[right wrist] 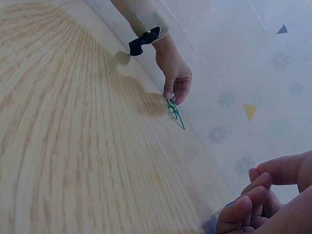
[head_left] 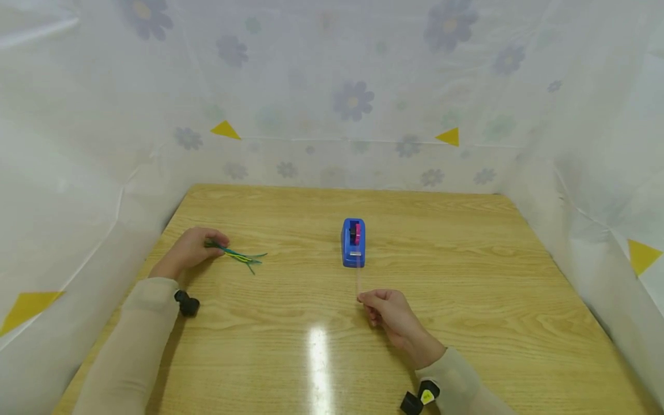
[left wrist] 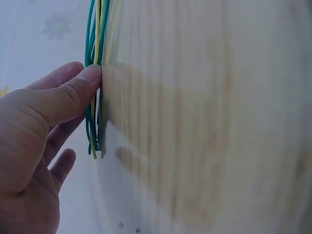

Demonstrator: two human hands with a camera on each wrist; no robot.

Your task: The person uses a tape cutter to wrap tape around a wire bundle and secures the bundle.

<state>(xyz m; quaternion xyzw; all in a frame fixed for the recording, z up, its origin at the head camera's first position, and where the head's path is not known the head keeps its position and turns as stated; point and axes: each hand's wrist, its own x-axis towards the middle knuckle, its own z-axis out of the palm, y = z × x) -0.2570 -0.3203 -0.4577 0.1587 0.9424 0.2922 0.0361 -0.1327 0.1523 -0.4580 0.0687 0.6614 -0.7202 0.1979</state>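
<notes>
1. Head view. Pinching a bundle of green and yellow strands (head_left: 241, 257), the left hand (head_left: 189, 249) is resting near the left edge of the wood-grained surface (head_left: 259, 346), the strands' loose ends fanning out to the right. The right hand (head_left: 394, 320) is gripping the free end of a clear tape strip (head_left: 358, 281) between thumb and fingers. The strip is running from the front of a blue tape dispenser (head_left: 353, 260), which is standing near the middle of the surface and carrying a pink-cored roll. A flower-printed curtain (head_left: 290, 69) is hanging behind.

2. Left wrist view. The left hand's thumb is pressing the bundle against the fingers; short ends are projecting below the grip, while the longer part is extending past the upper frame edge.

3. Right wrist view. The left hand is holding the bundle beside the surface's edge. The right hand is showing curled fingers at lower right; the tape is not standing out clearly here. A blurred blue patch is appearing just beside the fingers.
</notes>
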